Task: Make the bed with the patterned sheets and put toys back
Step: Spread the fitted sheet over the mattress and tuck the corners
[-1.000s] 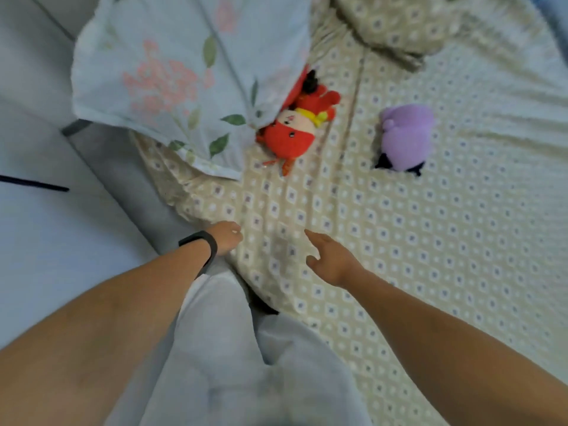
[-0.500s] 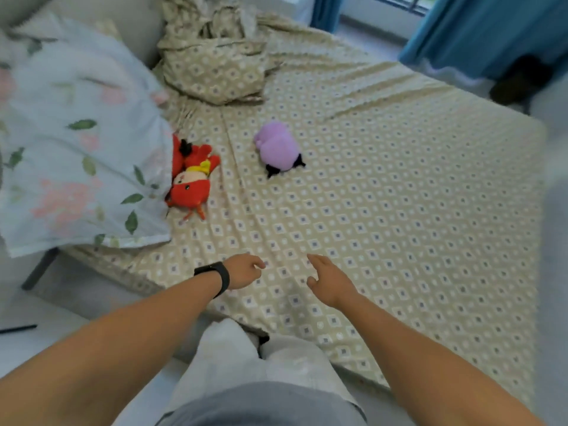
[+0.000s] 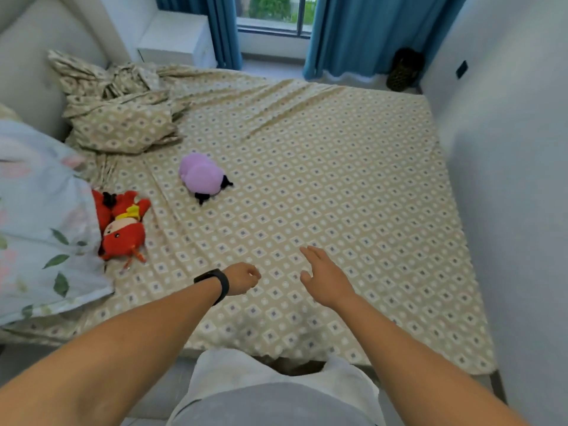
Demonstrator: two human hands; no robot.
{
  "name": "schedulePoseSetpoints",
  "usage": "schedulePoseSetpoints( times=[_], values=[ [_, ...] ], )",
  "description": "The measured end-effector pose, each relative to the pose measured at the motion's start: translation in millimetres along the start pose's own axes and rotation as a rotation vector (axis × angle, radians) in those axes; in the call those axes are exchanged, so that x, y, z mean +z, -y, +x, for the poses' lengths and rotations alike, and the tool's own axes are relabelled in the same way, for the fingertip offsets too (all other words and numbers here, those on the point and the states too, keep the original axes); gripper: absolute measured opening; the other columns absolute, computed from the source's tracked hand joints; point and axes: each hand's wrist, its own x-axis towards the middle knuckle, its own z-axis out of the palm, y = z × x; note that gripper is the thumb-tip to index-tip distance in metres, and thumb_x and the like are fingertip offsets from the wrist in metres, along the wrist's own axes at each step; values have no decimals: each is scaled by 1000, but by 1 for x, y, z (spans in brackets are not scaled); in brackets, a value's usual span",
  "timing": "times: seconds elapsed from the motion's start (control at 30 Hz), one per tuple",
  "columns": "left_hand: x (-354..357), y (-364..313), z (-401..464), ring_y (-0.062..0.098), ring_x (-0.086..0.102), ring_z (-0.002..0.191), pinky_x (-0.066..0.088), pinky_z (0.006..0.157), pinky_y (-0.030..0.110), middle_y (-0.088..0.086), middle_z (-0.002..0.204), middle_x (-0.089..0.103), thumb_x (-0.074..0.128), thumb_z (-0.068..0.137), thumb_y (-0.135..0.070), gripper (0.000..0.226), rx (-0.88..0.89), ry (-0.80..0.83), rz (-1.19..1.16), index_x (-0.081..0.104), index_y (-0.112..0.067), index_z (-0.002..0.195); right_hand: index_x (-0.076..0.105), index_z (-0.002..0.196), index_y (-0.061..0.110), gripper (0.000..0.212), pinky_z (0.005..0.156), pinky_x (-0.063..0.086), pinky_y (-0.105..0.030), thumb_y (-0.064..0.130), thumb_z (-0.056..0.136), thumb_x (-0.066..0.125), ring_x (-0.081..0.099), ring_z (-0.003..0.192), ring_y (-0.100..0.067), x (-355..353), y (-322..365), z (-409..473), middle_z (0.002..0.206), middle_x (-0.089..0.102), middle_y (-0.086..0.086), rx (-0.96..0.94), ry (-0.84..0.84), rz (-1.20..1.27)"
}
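A beige patterned sheet covers the bed, with creases near the head. A red plush doll lies at the left, partly under a floral quilt. A purple plush toy lies farther in. A crumpled patterned pillowcase bundle sits at the head. My left hand, with a black wristband, hovers over the sheet near the front edge with fingers loosely curled, holding nothing. My right hand is beside it, fingers extended, empty.
A white wall runs along the bed's right side. A padded headboard stands at the left. A white nightstand, blue curtains and a dark bag stand beyond the bed, below a window.
The view has lifted from the bed's near corner to take in the whole bed and room. Both hands have stayed over the sheet near its front edge, empty throughout.
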Motion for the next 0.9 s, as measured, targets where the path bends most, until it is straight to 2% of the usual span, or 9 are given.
schedulePoseSetpoints(
  times=[0.1,0.2,0.33,0.43,0.57,0.7,0.83,0.9],
  values=[
    [36,-39,9,20,65,103,54,91,37,2,127,62,45,106,-26,31,-36,-52,-58,59,-22,133,20,160,30,60,111,40,-42,31,105,44,29,149,-16,-24,-46,-12,168,10,10,-72,11,-16],
    [81,-82,18,23,66,102,54,90,40,0,119,64,45,105,-24,29,-74,-146,-178,61,-20,129,22,159,31,60,109,42,-43,32,104,45,36,144,-17,-54,-106,-20,167,12,11,-134,12,-37],
    [153,-146,22,25,65,107,54,92,44,2,125,62,44,105,-23,29,-91,-103,-212,60,-20,129,25,158,28,58,106,44,-43,29,104,46,35,144,-19,-92,-186,-43,167,14,8,-82,20,-46],
    [196,-197,17,16,66,102,52,79,28,-3,131,59,49,104,-27,27,9,-51,-167,61,-25,128,30,156,25,55,102,45,-42,27,103,46,40,141,-20,-107,-230,-62,165,18,6,-42,12,-65],
    [220,-238,3,12,67,99,48,76,23,-5,121,65,51,102,-29,28,123,-96,-120,62,-27,128,37,152,24,53,98,47,-41,27,101,47,46,137,-19,-115,-256,-77,165,19,5,-31,9,-70],
    [229,-241,3,15,67,100,48,81,27,-2,123,64,51,102,-27,27,75,-73,-75,62,-25,127,36,153,23,53,100,48,-42,26,101,46,41,140,-20,-115,-268,-100,166,18,5,11,-30,-56],
    [250,-259,13,16,66,98,50,74,25,3,125,64,50,102,-22,28,97,0,-29,63,-21,127,35,154,25,53,104,44,-42,27,102,45,37,143,-20,-116,-290,-146,166,17,5,109,-68,-78],
    [265,-282,20,19,65,100,54,82,32,3,126,63,49,103,-23,29,145,31,2,63,-20,128,34,155,25,54,105,44,-41,28,102,46,37,143,-20,-119,-306,-170,166,18,5,144,-88,-102]
  ],
)
